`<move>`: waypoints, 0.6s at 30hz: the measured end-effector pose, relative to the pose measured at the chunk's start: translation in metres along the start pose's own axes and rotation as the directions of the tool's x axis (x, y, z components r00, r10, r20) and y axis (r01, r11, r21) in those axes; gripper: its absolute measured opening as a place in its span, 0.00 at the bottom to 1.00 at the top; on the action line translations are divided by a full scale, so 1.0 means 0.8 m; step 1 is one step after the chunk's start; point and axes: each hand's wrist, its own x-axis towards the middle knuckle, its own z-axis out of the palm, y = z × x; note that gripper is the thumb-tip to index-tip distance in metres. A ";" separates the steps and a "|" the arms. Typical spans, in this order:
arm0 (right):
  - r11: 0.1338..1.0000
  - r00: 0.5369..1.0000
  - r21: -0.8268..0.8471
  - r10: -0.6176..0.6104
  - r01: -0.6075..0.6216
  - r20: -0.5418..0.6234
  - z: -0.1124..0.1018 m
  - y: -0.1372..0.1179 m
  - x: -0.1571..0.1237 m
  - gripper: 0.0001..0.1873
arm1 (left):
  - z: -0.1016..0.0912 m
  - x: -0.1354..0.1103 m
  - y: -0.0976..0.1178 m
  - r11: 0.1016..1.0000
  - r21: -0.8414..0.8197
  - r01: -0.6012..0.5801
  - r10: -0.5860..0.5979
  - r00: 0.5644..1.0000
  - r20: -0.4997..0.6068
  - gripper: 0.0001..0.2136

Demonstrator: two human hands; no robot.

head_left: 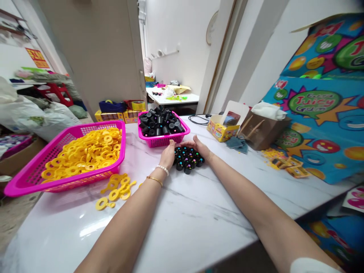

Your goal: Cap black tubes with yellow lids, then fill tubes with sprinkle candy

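Observation:
My left hand [168,154] and my right hand [200,147] cup a cluster of small black caps [187,158] with coloured dots, standing on the white marble table [182,220]. Each hand presses against one side of the cluster, fingers curved around it. Just behind the hands stands a small pink basket [162,141] heaped with black caps [159,122]. To the left, a large pink basket [36,178] holds a pile of yellow rings [85,151]. Several loose yellow rings [116,189] lie on the table in front of it.
A small yellow carton [222,131] and a brown paper bag [263,131] stand to the right. A colourful "Juicy Gum" box [321,110] fills the right side. A black cable [199,119] lies behind. The table's near edge runs along the lower right.

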 end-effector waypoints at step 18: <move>0.971 0.989 -0.189 -0.143 0.149 0.044 0.007 0.018 0.002 0.35 | -0.006 -0.051 0.004 1.000 0.018 0.023 -0.022 0.999 -0.041 0.39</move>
